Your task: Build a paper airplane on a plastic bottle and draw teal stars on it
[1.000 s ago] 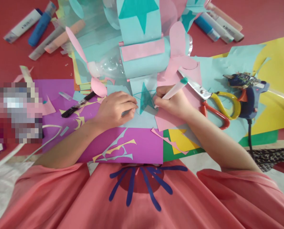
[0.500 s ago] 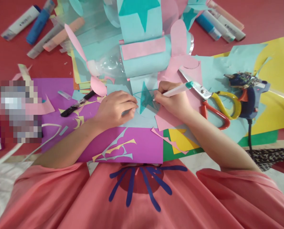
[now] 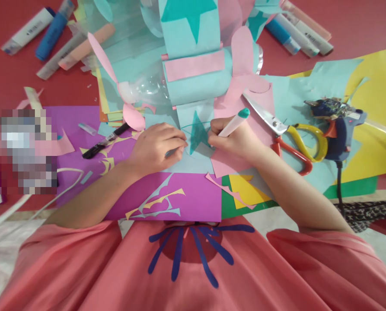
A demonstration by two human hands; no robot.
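Note:
A white marker with a teal end point(image 3: 234, 122) is gripped in my right hand point(image 3: 230, 137), its tip low at the right side of a teal star point(image 3: 198, 133). That star is drawn on the light blue paper wing of a bottle plane point(image 3: 197, 82). My left hand point(image 3: 162, 146) rests on the paper left of the star, fingers bent together over something I cannot make out. The plane has a pink strip point(image 3: 195, 66), a pink propeller point(image 3: 133, 116) at the bottle neck and pink tail pieces point(image 3: 242, 52). Its far wing point(image 3: 208, 32) bears another teal star.
Open scissors point(image 3: 279, 125) with red and yellow handles lie right of my right hand, beside a blue glue gun point(image 3: 342, 134). A black marker point(image 3: 97, 147) lies on purple paper point(image 3: 196, 194) with paper scraps. Several markers lie at both back corners.
The marker in my right hand has turned more upright, and its teal end has moved left. My right fingers have shifted slightly down. My left hand stays in place.

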